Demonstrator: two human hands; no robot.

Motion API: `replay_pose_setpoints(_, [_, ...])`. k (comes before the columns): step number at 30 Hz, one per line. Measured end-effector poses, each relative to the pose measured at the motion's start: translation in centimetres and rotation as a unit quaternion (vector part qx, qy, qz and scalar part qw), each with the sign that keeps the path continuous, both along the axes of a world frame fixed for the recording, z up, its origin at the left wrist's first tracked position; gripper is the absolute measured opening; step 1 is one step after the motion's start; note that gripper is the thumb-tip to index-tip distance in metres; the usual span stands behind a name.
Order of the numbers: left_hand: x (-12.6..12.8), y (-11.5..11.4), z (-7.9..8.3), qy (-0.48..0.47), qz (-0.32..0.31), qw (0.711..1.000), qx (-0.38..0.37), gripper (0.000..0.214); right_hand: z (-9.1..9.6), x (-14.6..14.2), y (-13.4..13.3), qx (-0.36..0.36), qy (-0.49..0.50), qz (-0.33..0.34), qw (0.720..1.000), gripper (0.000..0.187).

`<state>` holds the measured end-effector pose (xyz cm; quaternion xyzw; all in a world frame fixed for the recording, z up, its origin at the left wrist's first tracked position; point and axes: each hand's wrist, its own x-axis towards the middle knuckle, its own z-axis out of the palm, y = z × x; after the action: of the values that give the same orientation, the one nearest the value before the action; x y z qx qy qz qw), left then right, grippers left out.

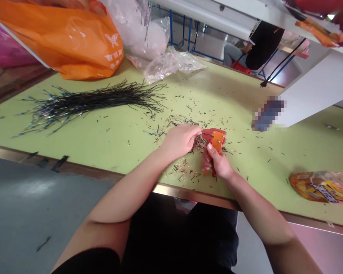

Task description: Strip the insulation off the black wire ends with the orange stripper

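Observation:
My right hand [218,163] is wrapped round the handles of a red and orange wire stripper [217,140], its jaws pointing left. Close against those jaws, my left hand [180,140] has its fingers pinched together; whatever is between the fingertips is too small or hidden to name. Beneath and around both hands lie many short black wire scraps [198,144], some with blue or copper-coloured bits. Farther left rests a long bundle of thin black wires [103,98], with small blue tips at its left end.
An orange bag [82,42] and clear plastic bags [168,64] stand at the table's back left. A white panel [317,87] rises at the right, near a blurred-out object [268,113]. A drink bottle [321,186] lies at right. Beyond the table sits a person [263,43].

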<state>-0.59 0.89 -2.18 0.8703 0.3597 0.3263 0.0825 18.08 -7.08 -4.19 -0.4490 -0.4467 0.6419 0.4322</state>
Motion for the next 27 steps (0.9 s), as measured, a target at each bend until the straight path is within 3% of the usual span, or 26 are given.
replay_pose_setpoints(5, [0.6,-0.6,0.3,-0.048,0.005,0.999,-0.025,0.023,-0.3,-0.6,-0.1,0.019,0.024,-0.014,0.999,0.068])
replay_pose_setpoints(8, [0.3,-0.3,0.5,-0.094,0.012,0.994,-0.054,0.025,0.6,-0.2,-0.4,0.069,0.048,-0.013,0.996,0.065])
replay_pose_setpoints(11, [-0.9,1.0,0.4,-0.177,0.087,0.978,-0.069,0.033,2.5,0.8,-0.7,0.142,0.085,-0.093,0.982,0.064])
replay_pose_setpoints(14, [-1.8,1.9,0.3,-0.204,0.152,0.965,-0.06,0.031,3.6,1.5,-0.4,0.155,0.12,-0.176,0.965,0.056])
replay_pose_setpoints(20, [0.5,-1.0,0.8,-0.076,0.066,0.995,0.011,0.029,1.6,1.0,0.5,0.161,0.148,-0.098,0.971,0.061])
replay_pose_setpoints(27, [1.5,-2.4,0.5,-0.073,-0.02,0.996,0.054,0.026,0.9,0.2,0.3,0.117,0.106,-0.053,0.986,0.07])
